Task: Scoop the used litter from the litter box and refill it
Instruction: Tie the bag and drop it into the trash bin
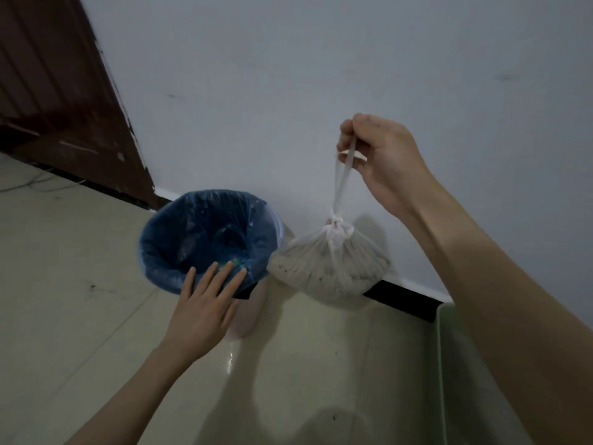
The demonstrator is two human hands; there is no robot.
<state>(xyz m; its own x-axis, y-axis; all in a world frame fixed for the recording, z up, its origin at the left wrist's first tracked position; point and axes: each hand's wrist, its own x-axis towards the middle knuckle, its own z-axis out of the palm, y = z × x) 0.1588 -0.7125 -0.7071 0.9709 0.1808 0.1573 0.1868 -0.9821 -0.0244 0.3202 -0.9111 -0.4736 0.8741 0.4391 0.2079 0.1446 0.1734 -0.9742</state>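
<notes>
**Tied litter bag held up beside lined bin**

Upper left of frame: dark brown door (64,91), paint chipped along its edge, above pale floor tiles (64,252). Thin cable on the floor at far left.

Lower left to centre: left hand (205,309) reaching up from the bottom edge, fingers straight and spread, fingertips resting on the near rim of the bin liner (199,239). Gripping nothing. Liner blue, translucent, folded over the top of a pale bin (247,319) standing on the floor against the wall (321,75). Small greenish item inside near the fingertips, too blurred to identify.

Centre: white plastic bag (330,268), knotted at the top, full of greyish litter, hanging in the air just right of the bin, close to its rim; contact cannot be told.

Centre right: right hand (382,155) raised, fingers curled and pinching the bag's handle loops.

Lower right: black baseboard strip (404,300) along the wall; pale green litter box (449,364) edge partly hidden behind the right forearm.
</notes>
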